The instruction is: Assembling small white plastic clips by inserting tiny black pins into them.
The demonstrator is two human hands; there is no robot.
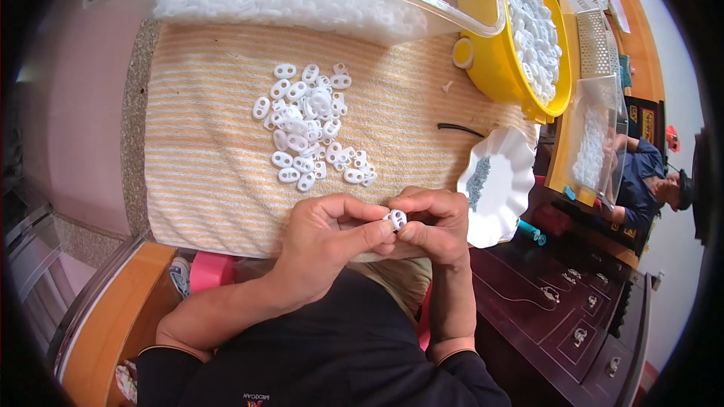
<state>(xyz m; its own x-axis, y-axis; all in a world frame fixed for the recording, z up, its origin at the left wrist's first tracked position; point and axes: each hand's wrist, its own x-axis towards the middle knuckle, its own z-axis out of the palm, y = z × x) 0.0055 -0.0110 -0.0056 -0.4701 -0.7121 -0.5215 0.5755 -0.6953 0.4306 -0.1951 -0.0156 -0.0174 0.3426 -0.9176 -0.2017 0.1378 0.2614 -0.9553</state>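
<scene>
Between my fingertips, just over the towel's near edge, is a small white oval plastic piece with two holes. My left hand pinches it from the left with thumb and forefinger. From the other side my right hand grips it the same way. Beyond my hands lies a loose pile of similar white two-hole pieces, some flat and some overlapping. To the right of my right hand stands a white scalloped dish with small grey metal bits on its left side.
A striped towel covers the table. At the back stands a clear bin full of white pieces. A yellow bucket of white parts stands back right, near a black curved strip. Another person sits at far right.
</scene>
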